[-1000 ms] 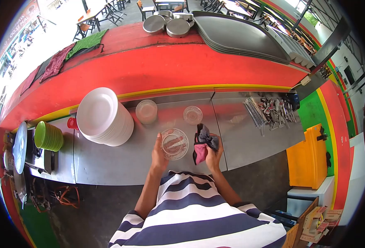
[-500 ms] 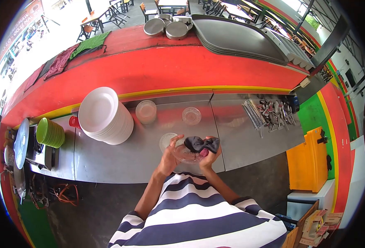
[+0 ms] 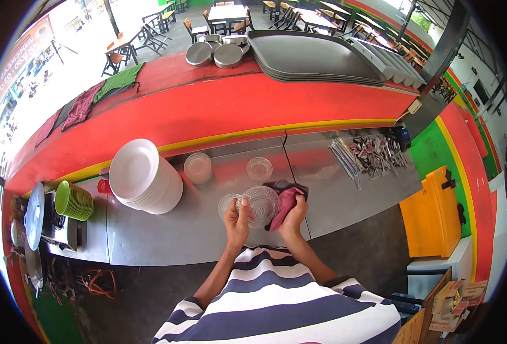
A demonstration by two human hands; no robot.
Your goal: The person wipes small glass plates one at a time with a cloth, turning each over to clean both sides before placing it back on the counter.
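Observation:
My left hand (image 3: 237, 221) is closed on the rim of a clear patterned glass dish (image 3: 261, 205), thumb over its near face. The dish is tilted so that its round face shows. Bunched in my right hand (image 3: 293, 218) is a pink and dark cloth (image 3: 288, 203), pressed against the dish's right edge. Partly behind my left hand, another clear glass dish (image 3: 227, 204) rests on the steel counter. A small glass dish (image 3: 259, 168) lies farther back, and a stack of clear dishes (image 3: 198, 168) stands to its left.
A tall stack of white plates (image 3: 137, 172) and green bowls (image 3: 74, 200) stand on the steel counter (image 3: 150, 241) at left. Cutlery (image 3: 374, 156) lies at right. Trays (image 3: 316, 57) and round metal tins (image 3: 228, 55) sit on the red ledge; a yellow box (image 3: 431, 212) stands right.
The glass dish has turned to show its round face. The cloth has shifted from above the dish to its right edge, now showing more pink. The camera view has shifted slightly.

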